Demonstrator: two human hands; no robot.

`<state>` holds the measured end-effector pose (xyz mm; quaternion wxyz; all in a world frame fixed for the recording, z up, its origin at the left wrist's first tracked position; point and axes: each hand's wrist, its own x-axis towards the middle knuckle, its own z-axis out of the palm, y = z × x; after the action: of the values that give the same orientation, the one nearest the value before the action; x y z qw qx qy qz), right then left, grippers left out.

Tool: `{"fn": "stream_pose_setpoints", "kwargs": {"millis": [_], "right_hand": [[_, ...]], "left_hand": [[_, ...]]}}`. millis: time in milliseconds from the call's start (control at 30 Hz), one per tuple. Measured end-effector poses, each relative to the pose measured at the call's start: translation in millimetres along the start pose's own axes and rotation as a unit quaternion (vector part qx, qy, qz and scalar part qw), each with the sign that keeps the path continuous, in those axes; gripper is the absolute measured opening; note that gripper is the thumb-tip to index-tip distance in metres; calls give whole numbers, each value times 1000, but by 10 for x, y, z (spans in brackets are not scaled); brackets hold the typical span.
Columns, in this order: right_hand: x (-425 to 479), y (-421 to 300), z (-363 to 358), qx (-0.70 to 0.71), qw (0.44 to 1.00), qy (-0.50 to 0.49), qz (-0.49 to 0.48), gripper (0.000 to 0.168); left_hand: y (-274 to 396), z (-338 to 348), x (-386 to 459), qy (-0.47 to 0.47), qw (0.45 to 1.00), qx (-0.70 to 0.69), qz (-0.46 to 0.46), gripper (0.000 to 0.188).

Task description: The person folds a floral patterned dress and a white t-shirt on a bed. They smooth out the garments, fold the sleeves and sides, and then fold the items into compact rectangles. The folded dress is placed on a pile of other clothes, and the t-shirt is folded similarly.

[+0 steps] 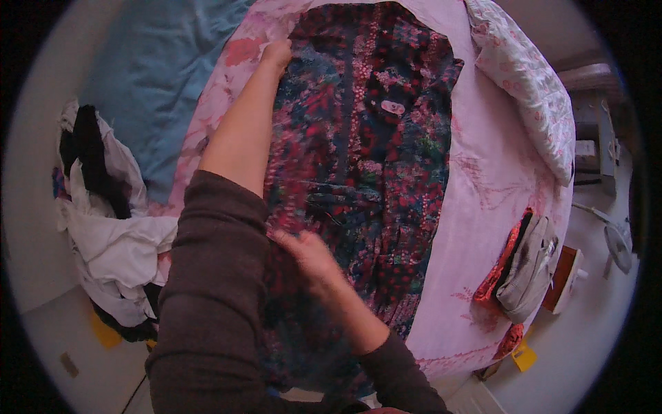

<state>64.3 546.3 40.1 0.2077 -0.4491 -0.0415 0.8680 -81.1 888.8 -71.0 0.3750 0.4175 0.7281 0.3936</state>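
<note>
A long dark garment (403, 150) with a red, pink and green floral print lies spread over a pink bedsheet (465, 238). My left hand (277, 54) reaches far forward and grips the garment's left edge near its top. Lower down on the same side, my right hand (313, 259) pinches the edge between thumb and fingers; it is blurred. Creases cross the fabric around its middle. A small pale pink oval patch (393, 107) shows on the upper right part. My left sleeve hides some of the lower left edge.
White and black clothes (119, 243) are heaped at the bed's left side, by a blue cover (160, 77). A quilted white blanket (527, 88) lies at the upper right. Folded clothes (525, 269) rest on the right edge. Beyond stands a fan (618, 246).
</note>
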Motion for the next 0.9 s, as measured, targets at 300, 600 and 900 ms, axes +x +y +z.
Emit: {"fn": "stream_pose_setpoints", "kwargs": {"millis": [300,600,900], "right_hand": [[-505,649,-338,-675,695,162,-185,20],[-822,-167,-983,-722,413,379,-406,43],[-415,-141,-1418,-767,393,408,-300,60]], "left_hand": [[483,-462,-338,9,981,193,25,27],[330,-1096,-2517,-58,811,368,451,45],[-395,-807,-2887,-126,826,401,376,52]]}}
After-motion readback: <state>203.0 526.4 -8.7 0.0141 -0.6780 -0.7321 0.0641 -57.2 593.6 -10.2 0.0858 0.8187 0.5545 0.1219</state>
